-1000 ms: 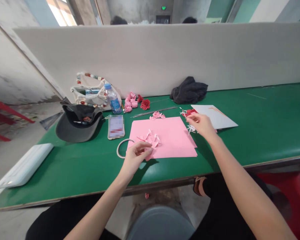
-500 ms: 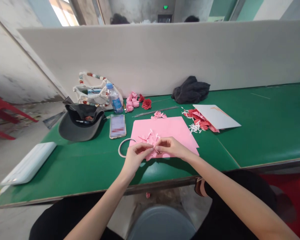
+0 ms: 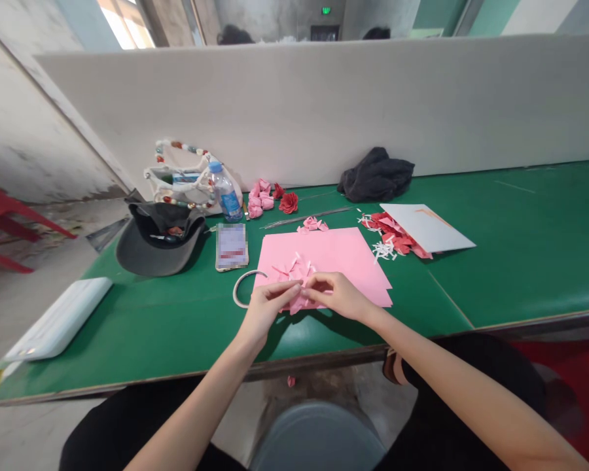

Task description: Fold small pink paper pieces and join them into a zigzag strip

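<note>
My left hand (image 3: 269, 301) and my right hand (image 3: 334, 292) meet over the near edge of a stack of pink paper sheets (image 3: 334, 255). Both sets of fingers are pinched, tip to tip, on a small pink paper piece (image 3: 298, 299); its exact shape is partly hidden by my fingers. Just beyond the fingertips lie loose pink paper pieces with white strips (image 3: 294, 267). Left of the sheets, a roll of tape (image 3: 236, 292) lies partly behind my left hand. More folded pink paper pieces (image 3: 313, 224) rest at the far edge of the sheets.
On the green table (image 3: 167, 327) stand a cap (image 3: 161, 245), phone (image 3: 232, 246), water bottle (image 3: 226, 193) and beaded bag (image 3: 184, 176). Paper flowers (image 3: 288, 203), thin wires (image 3: 307, 218), a dark cloth (image 3: 375, 175), red paper pieces (image 3: 397, 239) and a white sheet (image 3: 427, 227) lie farther back.
My fingers have shifted slightly around the pink paper piece, with the right fingertips a little different in position. The view has tilted very slightly; the table items stay in place.
</note>
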The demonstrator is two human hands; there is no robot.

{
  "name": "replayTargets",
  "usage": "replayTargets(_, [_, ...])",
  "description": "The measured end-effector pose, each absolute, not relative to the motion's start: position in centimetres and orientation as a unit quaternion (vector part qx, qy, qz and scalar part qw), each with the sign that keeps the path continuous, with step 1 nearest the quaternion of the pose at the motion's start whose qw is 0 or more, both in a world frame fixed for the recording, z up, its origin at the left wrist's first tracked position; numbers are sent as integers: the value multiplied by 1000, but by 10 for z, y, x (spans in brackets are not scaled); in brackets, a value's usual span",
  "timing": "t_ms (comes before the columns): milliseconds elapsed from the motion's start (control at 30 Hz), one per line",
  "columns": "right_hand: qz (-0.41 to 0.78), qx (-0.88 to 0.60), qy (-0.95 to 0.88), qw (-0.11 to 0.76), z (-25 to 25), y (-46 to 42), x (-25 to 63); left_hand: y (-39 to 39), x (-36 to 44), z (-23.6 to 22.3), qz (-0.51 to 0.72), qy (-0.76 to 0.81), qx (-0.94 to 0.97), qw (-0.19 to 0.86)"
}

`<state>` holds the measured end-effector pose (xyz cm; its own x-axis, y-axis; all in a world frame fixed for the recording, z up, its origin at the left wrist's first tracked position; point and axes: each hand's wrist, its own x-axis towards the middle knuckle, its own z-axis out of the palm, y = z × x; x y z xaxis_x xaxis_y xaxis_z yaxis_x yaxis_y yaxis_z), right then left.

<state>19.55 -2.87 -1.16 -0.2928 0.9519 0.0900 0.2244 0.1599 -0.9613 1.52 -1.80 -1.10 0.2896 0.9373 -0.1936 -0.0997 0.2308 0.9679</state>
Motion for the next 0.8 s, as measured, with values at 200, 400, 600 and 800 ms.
replayTargets(200, [453, -439, -642, 436, -6, -22, 205, -12, 7, -7, 371, 362, 425, 742])
replayTargets(400, [454, -438, -634, 448, -3, -23, 206, -11, 5, -7, 341, 363, 416, 761])
replayTargets(600, [440, -450, -646, 432, 3, -32, 199, -13, 7, -10, 343, 379, 462, 725])
replayTargets(800, [359, -482, -668, 438, -7, -37, 193, -18, 17, -9, 411, 414, 463, 667])
